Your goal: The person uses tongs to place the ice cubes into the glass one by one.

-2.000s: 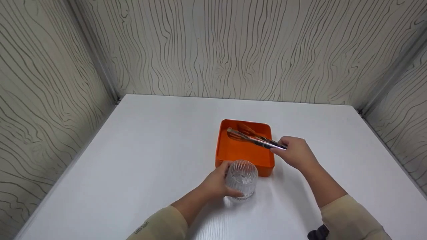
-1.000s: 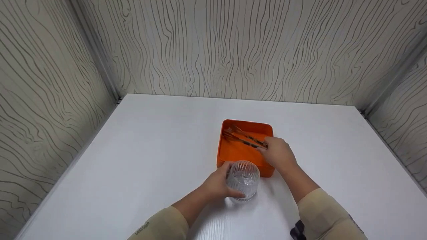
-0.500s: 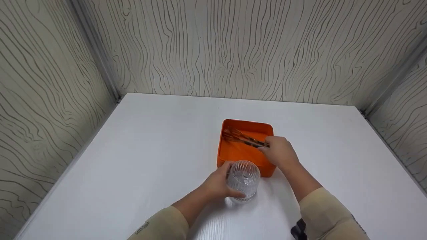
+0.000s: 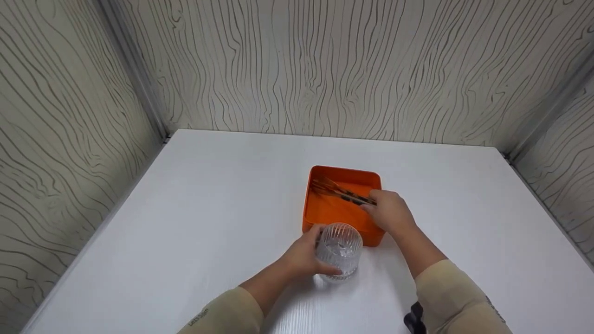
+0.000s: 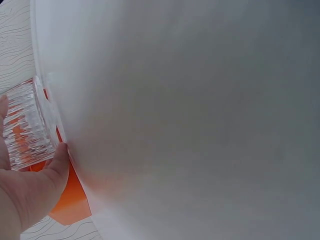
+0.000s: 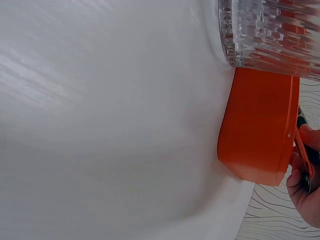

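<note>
My left hand (image 4: 304, 255) grips a clear ribbed glass (image 4: 341, 253) from its left side, thumb low near the base. The glass stands upright right in front of an orange square box (image 4: 332, 215). My right hand (image 4: 392, 213), over the box's right rim, holds metal tongs (image 4: 355, 199) with black on the handles. Their tips reach down inside the box toward its far left corner, with the two arms close together. In the right wrist view, thumb and fingers (image 6: 296, 181) wrap the tongs' handle end beside the box wall (image 6: 257, 125). What lies between the tips is too small to tell.
All this stands on a white table (image 4: 209, 208). Wood-grain patterned panels (image 4: 297, 69) rise behind it and on both sides. A small black object (image 4: 414, 320) shows at the right sleeve near the bottom edge.
My right hand has moved left and brought the tongs deeper into the box. Their arms have come closer together. The left hand and glass have stayed in place.
</note>
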Motion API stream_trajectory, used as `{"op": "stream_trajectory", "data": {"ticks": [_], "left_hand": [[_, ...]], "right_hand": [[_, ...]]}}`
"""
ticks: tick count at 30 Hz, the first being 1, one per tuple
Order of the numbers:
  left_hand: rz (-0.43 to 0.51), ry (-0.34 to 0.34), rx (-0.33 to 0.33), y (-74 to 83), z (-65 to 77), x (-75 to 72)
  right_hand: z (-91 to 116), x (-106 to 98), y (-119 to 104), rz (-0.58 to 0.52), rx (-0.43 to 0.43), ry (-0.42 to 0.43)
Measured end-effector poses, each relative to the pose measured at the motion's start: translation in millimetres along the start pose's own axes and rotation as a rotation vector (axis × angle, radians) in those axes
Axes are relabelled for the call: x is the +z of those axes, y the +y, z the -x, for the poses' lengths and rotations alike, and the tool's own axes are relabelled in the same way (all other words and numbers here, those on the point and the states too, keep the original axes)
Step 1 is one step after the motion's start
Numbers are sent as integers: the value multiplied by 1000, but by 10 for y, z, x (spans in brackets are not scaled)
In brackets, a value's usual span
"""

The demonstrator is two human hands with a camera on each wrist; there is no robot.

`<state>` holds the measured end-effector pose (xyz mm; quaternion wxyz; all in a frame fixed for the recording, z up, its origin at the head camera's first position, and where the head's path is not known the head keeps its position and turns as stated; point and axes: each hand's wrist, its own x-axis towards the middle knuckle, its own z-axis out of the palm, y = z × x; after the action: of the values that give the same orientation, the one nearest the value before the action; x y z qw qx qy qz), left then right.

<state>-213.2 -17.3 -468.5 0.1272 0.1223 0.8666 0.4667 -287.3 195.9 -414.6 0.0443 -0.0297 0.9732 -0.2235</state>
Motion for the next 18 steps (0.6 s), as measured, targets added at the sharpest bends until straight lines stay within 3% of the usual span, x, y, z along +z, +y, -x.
{"op": "stream_trajectory", "data": {"ticks": [7,18], "left_hand": [[-5,0,7,10,12,0],[1,0,6,12,13,-13]], "right_hand": [[2,-1,-2,13,-28,10],[13,-31,-10,-17,24,-22]]}}
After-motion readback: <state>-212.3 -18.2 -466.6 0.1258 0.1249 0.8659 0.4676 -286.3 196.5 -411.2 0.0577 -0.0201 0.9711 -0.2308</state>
